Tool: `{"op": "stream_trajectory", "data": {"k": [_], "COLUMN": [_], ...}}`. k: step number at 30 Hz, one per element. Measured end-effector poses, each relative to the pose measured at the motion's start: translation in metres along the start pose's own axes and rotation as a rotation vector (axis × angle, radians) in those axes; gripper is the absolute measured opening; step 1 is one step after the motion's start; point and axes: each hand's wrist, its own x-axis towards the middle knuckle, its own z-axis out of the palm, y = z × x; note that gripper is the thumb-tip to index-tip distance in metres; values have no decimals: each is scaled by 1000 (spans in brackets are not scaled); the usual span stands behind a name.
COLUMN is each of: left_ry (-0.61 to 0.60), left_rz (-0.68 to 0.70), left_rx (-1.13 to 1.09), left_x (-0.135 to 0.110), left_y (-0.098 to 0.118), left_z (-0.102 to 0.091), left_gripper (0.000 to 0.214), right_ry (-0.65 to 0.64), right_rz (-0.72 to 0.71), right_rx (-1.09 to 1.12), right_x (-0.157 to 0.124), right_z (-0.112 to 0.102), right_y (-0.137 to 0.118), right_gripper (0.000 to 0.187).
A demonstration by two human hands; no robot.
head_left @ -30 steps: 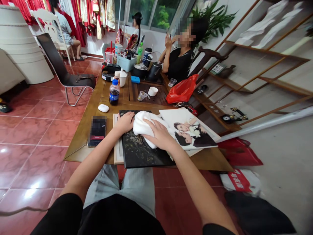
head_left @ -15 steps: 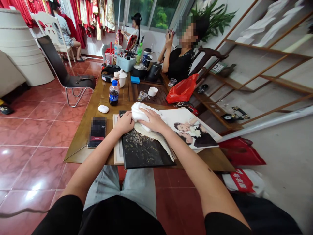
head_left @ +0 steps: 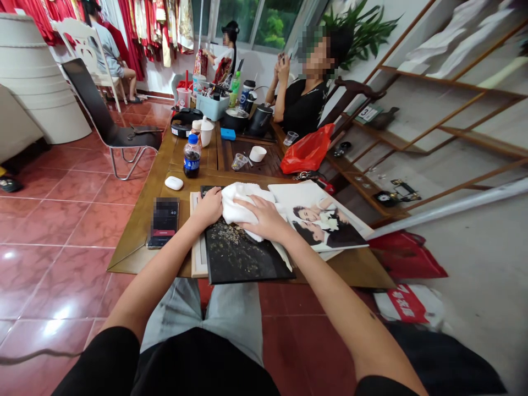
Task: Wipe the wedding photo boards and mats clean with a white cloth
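Observation:
A black photo board [head_left: 243, 256] with gold specks lies on a pale frame [head_left: 199, 250] at the near end of the wooden table [head_left: 144, 209]. My right hand [head_left: 264, 217] presses a white cloth [head_left: 241, 203] flat onto the board, fingers spread over it. My left hand [head_left: 209, 206] rests on the board's far left corner, fingers curled on its edge, holding it down. A large printed portrait [head_left: 319, 217] lies to the right, partly under the cloth.
A phone [head_left: 164, 221], a white earbud case [head_left: 174, 182] and a cola bottle [head_left: 192, 155] sit left of the board. Cups, a kettle and a red bag [head_left: 307, 151] crowd the far table, where a seated person holds a phone. A black chair [head_left: 109, 121] stands left.
My right hand slid the cloth toward the far end of the board, then back toward me a little. My left hand stayed at the corner.

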Motion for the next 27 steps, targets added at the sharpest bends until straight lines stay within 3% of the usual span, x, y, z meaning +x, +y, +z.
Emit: {"op": "stream_trajectory", "data": {"k": [9,16,22,27], "left_ry": [78,89,151,251], "left_rz": [13,-10,-4,-73], "left_rx": [-2,-29,44,204], "left_x": [5,5,2,-5], "left_y": [-4,-4,-2,5], "left_z": [9,9,7,7], "left_gripper": [56,57,50,38], "right_ry": [42,165,323,399], "right_rz": [-93,-139,-258,-254], "right_rx": [-56,-46,-34,-29], "right_x": [-71,-118,-136,-133], "right_z": [5,14,19,18], "right_y": [-32,-53,-52,-50], "right_gripper": [79,82,72,69]}}
